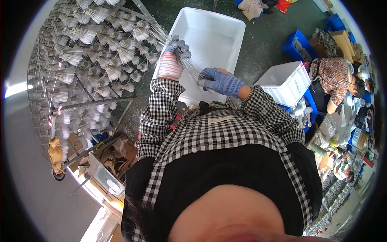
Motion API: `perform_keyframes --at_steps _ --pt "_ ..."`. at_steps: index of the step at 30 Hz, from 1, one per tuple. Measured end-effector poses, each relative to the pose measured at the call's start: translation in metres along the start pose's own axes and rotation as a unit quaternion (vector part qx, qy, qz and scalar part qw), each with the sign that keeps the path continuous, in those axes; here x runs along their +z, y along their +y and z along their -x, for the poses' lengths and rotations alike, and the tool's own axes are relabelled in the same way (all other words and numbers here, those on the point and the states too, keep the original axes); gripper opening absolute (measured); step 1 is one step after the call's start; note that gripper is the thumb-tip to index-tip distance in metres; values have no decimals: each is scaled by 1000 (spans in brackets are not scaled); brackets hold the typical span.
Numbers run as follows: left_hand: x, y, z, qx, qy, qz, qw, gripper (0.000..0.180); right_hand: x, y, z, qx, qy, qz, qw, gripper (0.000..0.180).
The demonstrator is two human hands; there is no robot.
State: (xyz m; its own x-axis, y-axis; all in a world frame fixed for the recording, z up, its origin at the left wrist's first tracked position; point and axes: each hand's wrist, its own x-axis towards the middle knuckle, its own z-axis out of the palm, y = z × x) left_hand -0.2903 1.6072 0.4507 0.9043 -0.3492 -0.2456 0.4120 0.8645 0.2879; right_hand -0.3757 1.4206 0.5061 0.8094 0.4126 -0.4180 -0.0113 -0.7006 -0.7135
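Over the near-left part of the white plastic bin (225, 24), 2 gloved hands work a bundle of thin clear strands (187, 64). The left hand (174, 56), in a striped pink glove with grey fingertips, is curled around the upper part of the bundle, just above the bin's left rim. The right hand (217, 80), in a blue knit glove, is closed on the lower end of the same strands, lower over the bin near its front edge. The strands run slantwise between the 2 hands and fan out past the left one toward the rack of white tufted bunches (88, 52), which stands left of the bin. A second white crate (286, 82) sits right of the bin, and a person in a patterned top (334, 76) bends beyond that crate.
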Motion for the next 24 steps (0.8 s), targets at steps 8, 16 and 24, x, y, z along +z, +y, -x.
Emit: perform_keyframes --at_steps 8,16,24 --pt "-8 0 4 0 21 -2 1000 17 10 15 -2 10 -14 -205 979 33" --pt "-63 0 -9 -20 -68 145 987 13 7 28 7 17 -20 -188 982 28" --pt "-62 -22 -8 -7 54 113 992 9 -45 31 48 -170 46 157 972 22"
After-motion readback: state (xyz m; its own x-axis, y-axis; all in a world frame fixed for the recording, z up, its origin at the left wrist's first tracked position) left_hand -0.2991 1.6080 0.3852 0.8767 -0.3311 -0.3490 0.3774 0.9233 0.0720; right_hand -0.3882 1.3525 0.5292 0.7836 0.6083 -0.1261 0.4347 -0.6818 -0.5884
